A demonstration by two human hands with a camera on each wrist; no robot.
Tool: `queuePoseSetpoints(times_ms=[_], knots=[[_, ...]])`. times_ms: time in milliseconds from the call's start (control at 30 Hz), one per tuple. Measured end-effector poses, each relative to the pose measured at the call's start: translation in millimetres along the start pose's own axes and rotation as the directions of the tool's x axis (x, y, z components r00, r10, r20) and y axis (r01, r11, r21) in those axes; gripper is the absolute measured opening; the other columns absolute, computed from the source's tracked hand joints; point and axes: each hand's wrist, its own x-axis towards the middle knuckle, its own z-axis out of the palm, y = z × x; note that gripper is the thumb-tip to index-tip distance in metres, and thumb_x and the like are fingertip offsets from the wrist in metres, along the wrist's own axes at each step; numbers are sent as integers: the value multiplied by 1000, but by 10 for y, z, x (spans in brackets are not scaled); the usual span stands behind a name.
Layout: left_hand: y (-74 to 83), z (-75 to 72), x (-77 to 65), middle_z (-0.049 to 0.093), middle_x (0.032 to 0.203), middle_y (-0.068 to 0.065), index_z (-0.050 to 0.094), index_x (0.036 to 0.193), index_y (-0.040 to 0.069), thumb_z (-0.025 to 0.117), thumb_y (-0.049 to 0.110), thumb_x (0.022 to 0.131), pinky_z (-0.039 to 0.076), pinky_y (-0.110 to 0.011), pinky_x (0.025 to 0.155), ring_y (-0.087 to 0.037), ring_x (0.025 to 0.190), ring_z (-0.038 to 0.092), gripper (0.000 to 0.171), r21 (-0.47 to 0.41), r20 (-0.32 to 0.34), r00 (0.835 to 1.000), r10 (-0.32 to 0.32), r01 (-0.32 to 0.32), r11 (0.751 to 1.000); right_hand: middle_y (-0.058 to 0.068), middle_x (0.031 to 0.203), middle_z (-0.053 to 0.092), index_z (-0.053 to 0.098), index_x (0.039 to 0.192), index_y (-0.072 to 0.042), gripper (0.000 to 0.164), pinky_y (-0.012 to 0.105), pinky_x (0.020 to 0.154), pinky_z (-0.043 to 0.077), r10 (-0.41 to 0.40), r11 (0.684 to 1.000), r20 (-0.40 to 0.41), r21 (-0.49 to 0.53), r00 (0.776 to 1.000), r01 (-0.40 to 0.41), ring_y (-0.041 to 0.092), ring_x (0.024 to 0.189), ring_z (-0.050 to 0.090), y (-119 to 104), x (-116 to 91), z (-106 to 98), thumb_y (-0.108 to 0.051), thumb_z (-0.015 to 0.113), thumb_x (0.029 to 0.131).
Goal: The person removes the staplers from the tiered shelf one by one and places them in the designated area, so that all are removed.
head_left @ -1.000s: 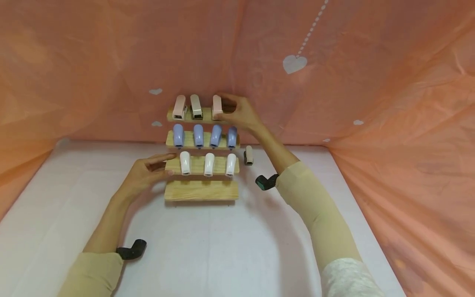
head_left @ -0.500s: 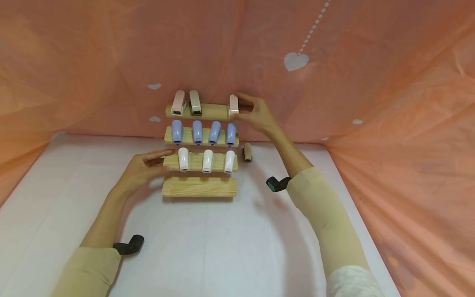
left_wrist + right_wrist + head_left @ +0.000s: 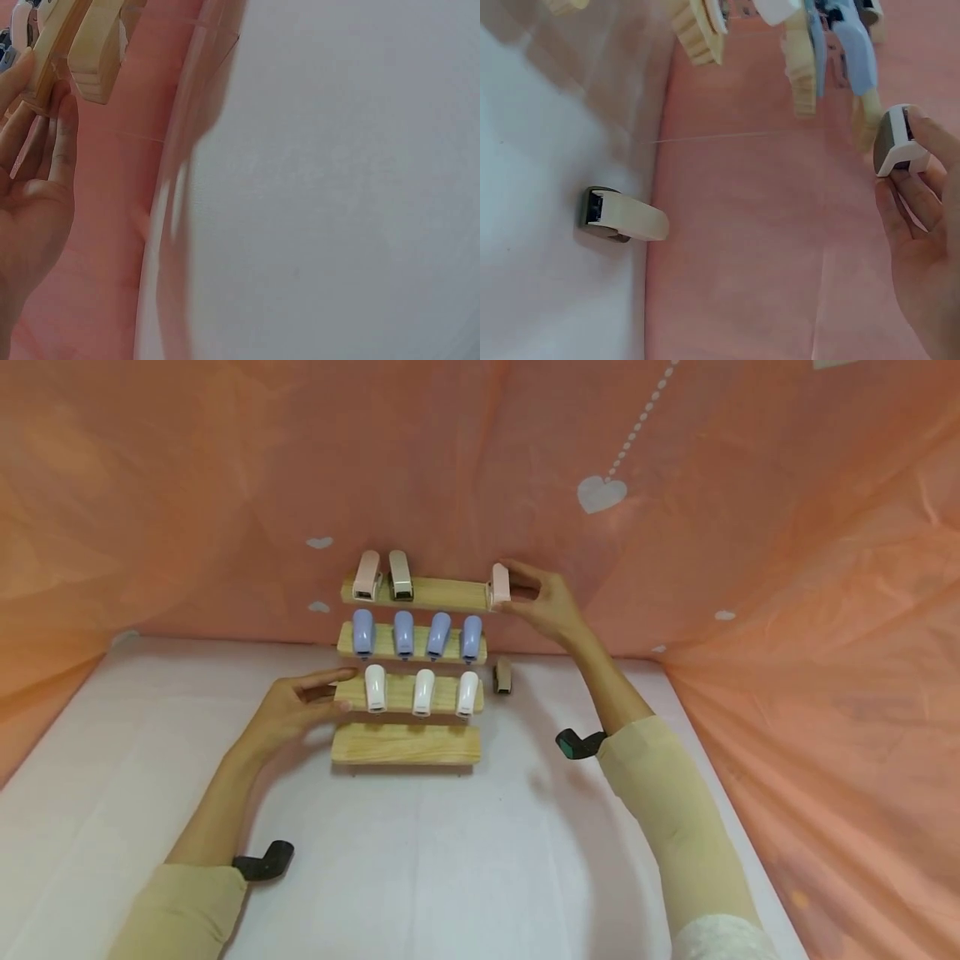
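Observation:
At the right end of the top wooden shelf (image 3: pixel 450 594), my right hand (image 3: pixel 553 606) pinches a pale pink stapler (image 3: pixel 500 585) between thumb and fingers. The right wrist view shows the same stapler (image 3: pixel 901 142) with its dark base facing the shelf ends. My left hand (image 3: pixel 288 706) grips the left end of the third shelf (image 3: pixel 399 693); in the left wrist view its fingers (image 3: pixel 64 139) reach under the wood. Another pink stapler (image 3: pixel 367 575) and a beige stapler (image 3: pixel 401 575) stand at the top shelf's left.
Several blue staplers (image 3: pixel 403 633) line the second shelf, and white staplers (image 3: pixel 423 692) sit on the third. The lowest shelf (image 3: pixel 407 746) is bare wood. A beige stapler (image 3: pixel 502 677) stands on the white table (image 3: pixel 420 860), right of the rack. A pink sheet (image 3: pixel 675 527) hangs close behind.
My right hand has moved to the right along the top shelf with the pink stapler, from its middle to its right end. The left hand keeps its hold on the third shelf.

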Motion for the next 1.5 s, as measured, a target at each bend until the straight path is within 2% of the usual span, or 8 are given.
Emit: queuePoseSetpoints(times_ms=[367,733,833,1000,1133,1233,1367,1500], knots=[[-9,17,-6,62,135,-8,58,138,4,77,18,89,50,-16,89,-4,108,62,55,-13,-2,1000,14,-14,1000,19,131,62,55,140,-2,67,34,98,50,40,999,-1,-21,999,-40,29,119,61,151,-144,-114,-2,82,79],[6,10,-24,61,135,-9,59,137,1,77,15,89,50,-16,88,-3,107,62,53,-10,-12,1000,14,-14,1000,21,132,60,53,140,0,68,43,103,47,93,996,5,3,996,-93,32,123,57,383,-331,-154,6,80,78],[15,16,-29,62,135,-7,58,137,2,77,17,89,49,-15,90,-3,109,60,54,0,-13,1000,11,-11,1000,23,133,58,53,139,2,66,46,104,46,104,995,14,-6,995,-104,35,124,56,437,-381,-153,8,79,78],[4,9,-40,63,133,-2,59,138,4,78,19,88,47,-14,92,-5,111,59,55,14,-20,1000,5,-5,1000,31,132,55,51,135,12,62,49,105,44,105,994,38,2,994,-105,42,124,54,329,-495,-132,15,74,78],[28,3,-36,62,133,-3,59,138,6,78,20,88,47,-14,91,-6,109,59,55,20,-32,999,-5,6,1000,27,135,55,52,136,10,65,47,104,45,100,995,39,11,994,-100,40,123,55,504,-500,-135,11,78,77],[54,8,-34,62,134,-9,60,137,5,79,18,88,49,-15,90,-7,108,61,55,2,-33,999,-5,5,1000,20,137,54,53,137,5,68,44,101,49,96,995,22,7,995,-97,36,123,56,709,-497,-136,8,82,76],[34,20,-45,61,134,-12,59,137,3,79,17,87,50,-17,90,-7,108,62,55,-20,-25,1000,-10,10,1000,26,135,55,51,138,8,67,39,100,50,122,992,32,16,992,-122,39,123,55,832,-561,-82,13,79,77],[16,9,-47,62,134,-5,60,138,6,79,19,87,47,-15,92,-7,111,58,55,11,-31,999,-16,16,1000,32,134,53,46,140,12,69,37,102,48,159,985,57,51,986,-162,43,124,53,942,-605,-9,16,76,78]])
